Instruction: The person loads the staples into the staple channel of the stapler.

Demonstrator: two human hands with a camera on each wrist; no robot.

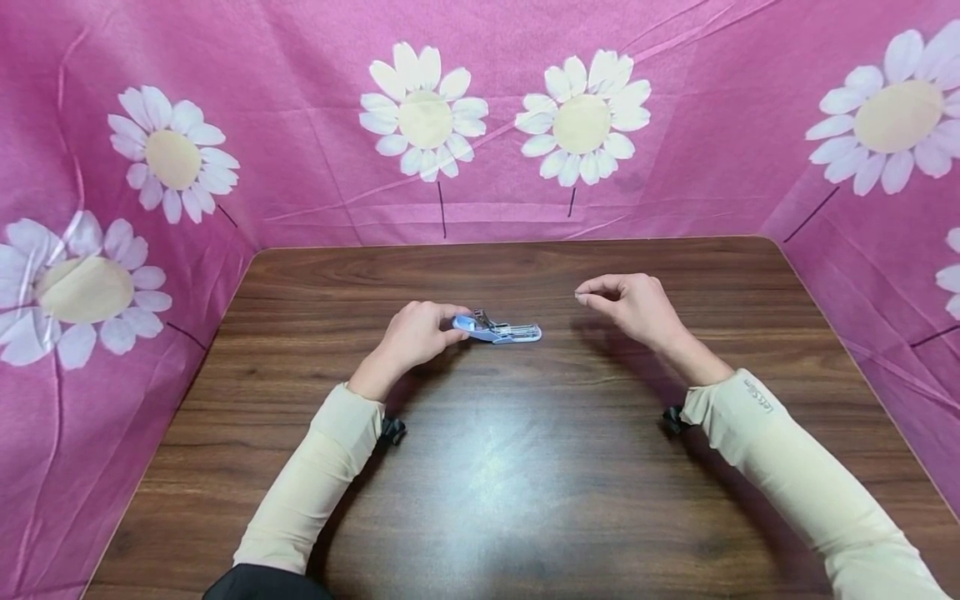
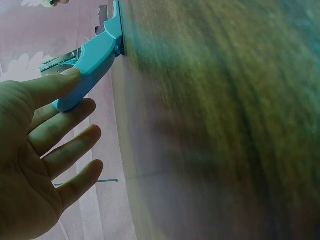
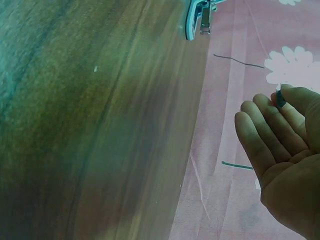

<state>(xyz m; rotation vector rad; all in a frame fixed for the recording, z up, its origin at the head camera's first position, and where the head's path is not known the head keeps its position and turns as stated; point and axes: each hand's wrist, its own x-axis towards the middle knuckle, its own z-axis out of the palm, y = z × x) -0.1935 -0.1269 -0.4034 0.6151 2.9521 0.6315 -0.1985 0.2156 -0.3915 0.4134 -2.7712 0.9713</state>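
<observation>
Left hand: thumb and finger pinching one end of splayed blue stapler; far end seemingly resting on table, likely for support; metal insides upward, presumably for access. Right hand: pinching small dark piece, identity unclear, apart from stapler. Behind: pink flowered cloth.

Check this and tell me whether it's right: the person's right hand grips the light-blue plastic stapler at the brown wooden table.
Wrong hand: the head view shows the person's left hand, not the right hand, gripping the light-blue plastic stapler at the brown wooden table.
</observation>
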